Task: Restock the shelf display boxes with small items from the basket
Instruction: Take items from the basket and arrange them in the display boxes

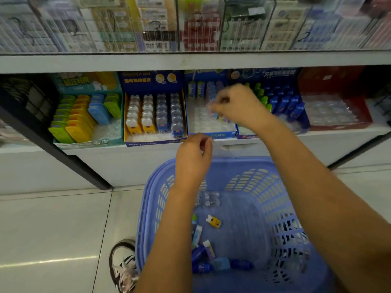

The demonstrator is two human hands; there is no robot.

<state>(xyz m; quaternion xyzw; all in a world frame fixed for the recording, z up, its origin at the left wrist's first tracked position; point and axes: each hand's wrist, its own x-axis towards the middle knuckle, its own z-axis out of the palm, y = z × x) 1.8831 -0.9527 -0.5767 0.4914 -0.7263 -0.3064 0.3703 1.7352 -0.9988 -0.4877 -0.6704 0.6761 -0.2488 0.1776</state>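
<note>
Over the far rim of the basket, the left hand (193, 157) hangs with its fingers curled inward. Blur hides whether anything sits between them, so I cannot tell if it holds something. Higher up, the right hand (237, 104) reaches into a display box (222, 135) on the lower shelf, fingers bent and pinching a small item (216, 115) that looks blue and white, though it is smeared by motion. That box shows mostly bare clear tray, with a few blue packs standing at its back.

To its left stands a dark blue box (148, 81) with rows of yellow and blue animal-shaped pieces, then a teal box (88, 81) of green, orange and blue cases. To its right is a box of blue bottles (285, 102) and a red box (338, 125).

Below the arms, the blue basket (148, 208) sits on the tiled floor (53, 229). It holds a yellow piece (214, 221), several blue and white packs and some small bottles. A black and white shoe (124, 265) is beside it.
</note>
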